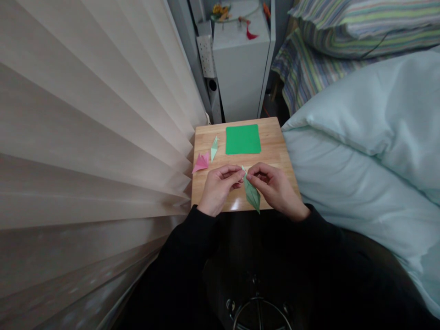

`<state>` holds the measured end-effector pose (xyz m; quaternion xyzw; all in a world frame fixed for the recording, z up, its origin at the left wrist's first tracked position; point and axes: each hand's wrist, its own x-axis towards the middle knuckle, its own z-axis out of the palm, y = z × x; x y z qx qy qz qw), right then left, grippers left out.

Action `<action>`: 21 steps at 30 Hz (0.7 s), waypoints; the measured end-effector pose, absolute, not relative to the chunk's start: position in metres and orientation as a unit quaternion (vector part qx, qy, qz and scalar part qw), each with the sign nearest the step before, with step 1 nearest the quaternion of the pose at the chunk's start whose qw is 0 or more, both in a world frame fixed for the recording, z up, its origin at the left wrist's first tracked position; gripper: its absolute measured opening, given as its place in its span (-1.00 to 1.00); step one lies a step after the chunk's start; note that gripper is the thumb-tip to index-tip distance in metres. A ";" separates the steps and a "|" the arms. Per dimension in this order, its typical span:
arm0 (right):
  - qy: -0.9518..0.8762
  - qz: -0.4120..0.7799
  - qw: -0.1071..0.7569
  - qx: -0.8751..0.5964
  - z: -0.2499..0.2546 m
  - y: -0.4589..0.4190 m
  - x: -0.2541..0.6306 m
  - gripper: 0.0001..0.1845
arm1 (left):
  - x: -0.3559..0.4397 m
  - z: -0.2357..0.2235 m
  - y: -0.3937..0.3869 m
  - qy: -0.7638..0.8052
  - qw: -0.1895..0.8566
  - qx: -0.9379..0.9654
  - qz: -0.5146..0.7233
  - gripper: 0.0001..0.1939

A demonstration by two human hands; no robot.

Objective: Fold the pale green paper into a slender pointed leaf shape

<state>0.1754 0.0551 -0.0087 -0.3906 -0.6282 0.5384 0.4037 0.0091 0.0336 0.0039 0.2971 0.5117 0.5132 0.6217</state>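
Between my two hands is a folded green paper piece [252, 195], long and pointed, with its lower tip hanging near the table's front edge. My left hand [224, 184] pinches its narrow upper end between thumb and fingers. From the other side, my right hand [273, 185] grips the same end, thumb and forefinger pressed together. Both hands are just above the small wooden table [271, 137]. Beyond my left hand lie a pink folded paper piece [201, 162] and a pale green folded paper piece [214, 149]. A stack of green square paper [243, 139] lies behind the hands.
A pleated curtain [103, 114] hangs close along the left side of the table. On the right is a bed with a pale blue quilt [360, 151] and striped pillows [371, 27]. A white cabinet [240, 68] stands behind the table, with small ornaments on top.
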 end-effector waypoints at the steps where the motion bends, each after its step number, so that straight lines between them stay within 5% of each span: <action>1: -0.627 0.538 0.405 -0.391 -0.009 0.055 0.175 -0.82 | 0.009 0.004 0.034 0.510 0.624 0.294 0.513 -0.71; 21: -0.625 0.535 0.408 -0.396 -0.008 0.053 0.174 -0.79 | 0.010 0.000 0.035 0.508 0.589 0.363 0.513 -0.71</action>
